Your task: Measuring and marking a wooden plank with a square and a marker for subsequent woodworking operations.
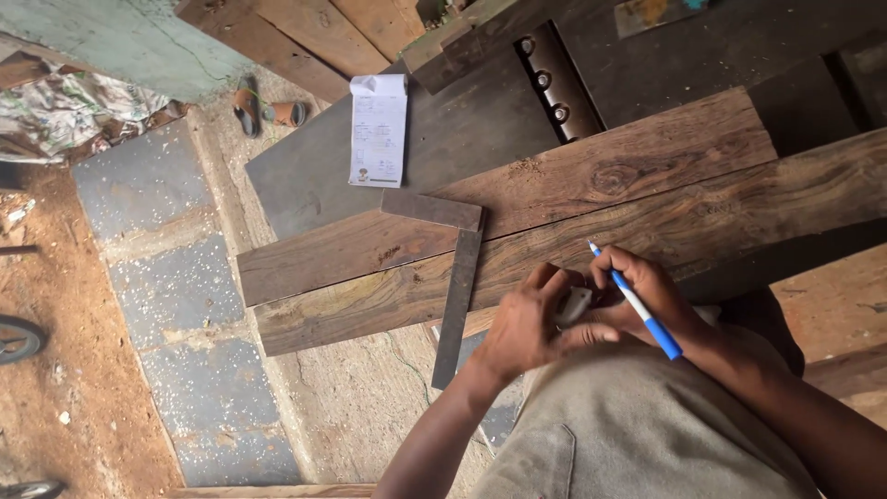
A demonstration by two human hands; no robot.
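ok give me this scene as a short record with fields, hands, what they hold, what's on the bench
left hand: holds a small grey object, kind unclear
right hand: holds a blue and white pen, also touching the grey object
planks: two long wooden boards lying side by side on the dark bench
square: metal try square across the boards
paper: white slip on the bench
floor: a pair of sandals

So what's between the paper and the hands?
In the head view, the metal square lies across two planks, between the paper and the left hand and right hand, which holds a pen.
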